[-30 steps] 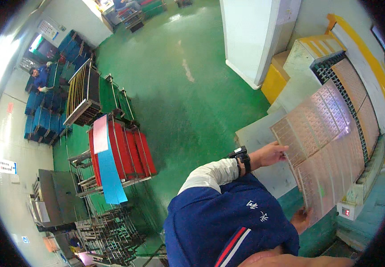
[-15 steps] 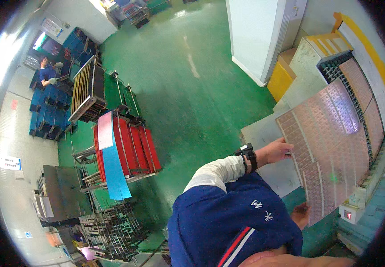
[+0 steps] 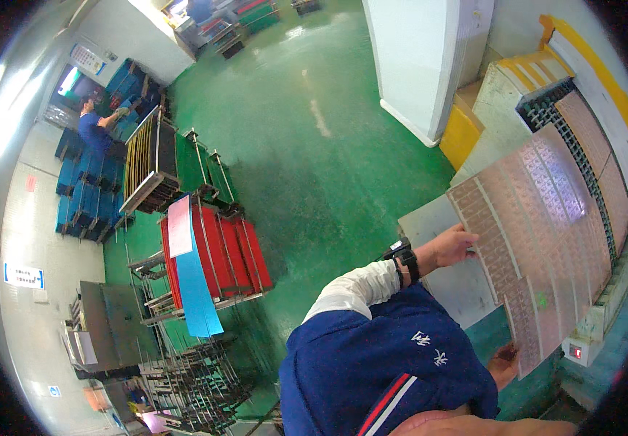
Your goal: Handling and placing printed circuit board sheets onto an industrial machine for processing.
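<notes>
A large, thin copper-coloured circuit board panel [image 3: 524, 211], printed with a repeating grid pattern, stretches across the right side in front of a roller conveyor. My left hand [image 3: 457, 245], below a white sleeve and a black wrist strap, pinches the panel's left edge with thumb and fingers. At the lower corner my right hand [image 3: 503, 365] grips the same panel, its fingers partly hidden behind it. Whether this is one sheet or two overlapping ones I cannot tell. Similar copper panels [image 3: 588, 127] lie on the conveyor rollers [image 3: 546, 109] behind it.
A white cabinet [image 3: 419, 65] and a yellow box [image 3: 461, 134] stand beyond the conveyor. To the left are racks with red panels [image 3: 216, 251], a blue sheet [image 3: 201, 298] and a slotted rack [image 3: 147, 160]. Another person [image 3: 96, 131] works by blue crates [image 3: 85, 185].
My view has shifted slightly, moving the racks right and down in the picture. The panel's lower corner and my right hand sit slightly further right. The other person's arms have risen.
</notes>
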`<act>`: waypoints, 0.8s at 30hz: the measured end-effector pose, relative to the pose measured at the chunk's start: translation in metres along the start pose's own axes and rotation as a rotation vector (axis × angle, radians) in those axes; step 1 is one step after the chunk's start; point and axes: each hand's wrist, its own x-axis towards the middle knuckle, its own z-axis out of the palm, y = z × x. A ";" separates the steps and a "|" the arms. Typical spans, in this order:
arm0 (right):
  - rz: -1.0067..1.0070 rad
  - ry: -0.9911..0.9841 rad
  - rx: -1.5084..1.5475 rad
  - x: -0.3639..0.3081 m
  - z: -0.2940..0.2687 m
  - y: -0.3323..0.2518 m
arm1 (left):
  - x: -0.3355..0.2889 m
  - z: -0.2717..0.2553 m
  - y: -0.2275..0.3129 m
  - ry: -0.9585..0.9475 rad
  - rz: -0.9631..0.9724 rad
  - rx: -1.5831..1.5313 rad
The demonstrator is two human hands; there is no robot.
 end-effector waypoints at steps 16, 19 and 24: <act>0.026 0.136 0.377 -0.011 0.060 0.036 | 0.002 -0.012 0.077 0.076 0.041 0.064; -0.006 0.151 0.396 -0.008 0.053 0.037 | 0.018 -0.025 0.074 -0.001 -0.010 0.060; 0.010 0.146 0.360 -0.014 0.060 0.032 | 0.020 -0.007 0.073 0.083 0.019 0.071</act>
